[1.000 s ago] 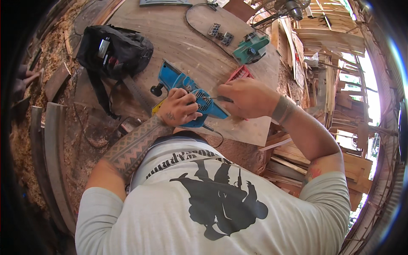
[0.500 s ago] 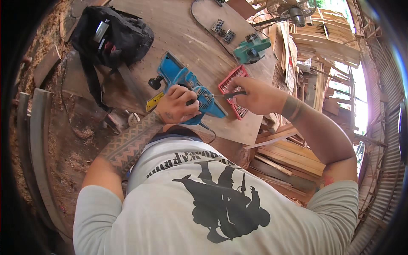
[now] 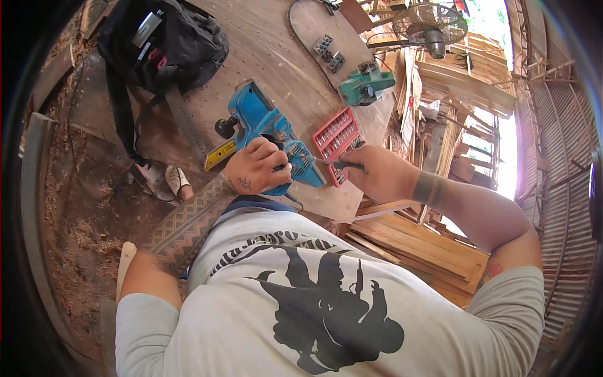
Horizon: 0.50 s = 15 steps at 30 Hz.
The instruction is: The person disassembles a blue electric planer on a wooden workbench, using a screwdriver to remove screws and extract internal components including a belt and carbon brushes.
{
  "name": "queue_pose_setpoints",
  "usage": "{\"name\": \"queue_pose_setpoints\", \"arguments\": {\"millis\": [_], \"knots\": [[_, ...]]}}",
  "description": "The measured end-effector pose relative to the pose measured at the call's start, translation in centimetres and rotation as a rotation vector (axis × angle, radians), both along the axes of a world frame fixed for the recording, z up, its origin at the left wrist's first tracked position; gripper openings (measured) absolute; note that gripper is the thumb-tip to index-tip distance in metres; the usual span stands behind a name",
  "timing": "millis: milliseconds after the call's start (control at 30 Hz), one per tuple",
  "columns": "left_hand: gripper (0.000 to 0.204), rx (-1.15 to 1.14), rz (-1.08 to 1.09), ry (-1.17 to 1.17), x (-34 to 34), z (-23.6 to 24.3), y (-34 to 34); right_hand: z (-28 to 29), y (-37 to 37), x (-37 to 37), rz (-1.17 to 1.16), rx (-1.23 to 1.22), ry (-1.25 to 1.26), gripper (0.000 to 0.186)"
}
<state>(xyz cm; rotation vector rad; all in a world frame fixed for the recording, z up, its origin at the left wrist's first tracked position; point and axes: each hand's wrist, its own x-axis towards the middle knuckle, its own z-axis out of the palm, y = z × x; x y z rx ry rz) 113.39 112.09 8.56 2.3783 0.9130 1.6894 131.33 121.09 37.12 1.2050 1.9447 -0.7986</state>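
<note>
A blue power planer (image 3: 251,113) lies on its side on the plywood tabletop (image 3: 270,50). My left hand (image 3: 256,168) is closed around its black handle. My right hand (image 3: 377,173) grips a dark-handled screwdriver (image 3: 345,165), whose metal shaft reaches the planer's slotted side housing, beside my left fingers. An open red case of small bits (image 3: 328,129) lies just behind my right hand, partly covered by it. A yellow tool or strip (image 3: 218,155) shows under the planer's left end.
A black backpack (image 3: 157,50) is at the back left, a green planer (image 3: 367,87) behind the red case, with small metal parts (image 3: 328,53) and a cord. A standing fan (image 3: 433,31) is beyond. Stacked boards (image 3: 427,257) line the right; a sandalled foot (image 3: 179,182) is below left.
The view has shifted. My right hand with the screwdriver sits lower beside the planer, and more of the red bit case shows behind it. My left hand keeps hold of the planer.
</note>
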Motion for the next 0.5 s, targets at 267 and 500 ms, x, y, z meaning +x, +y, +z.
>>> {"name": "queue_pose_setpoints", "arguments": {"millis": [267,500], "knots": [[0.028,-0.025,-0.016,0.028,-0.3,0.1,-0.1,0.3,0.7,-1.2,0.073,0.005,-0.011,0.026],[0.023,-0.038,-0.014,0.012,-0.3,-0.1,-0.1,0.5,0.7,-0.8,0.139,0.026,0.102,0.025]]}}
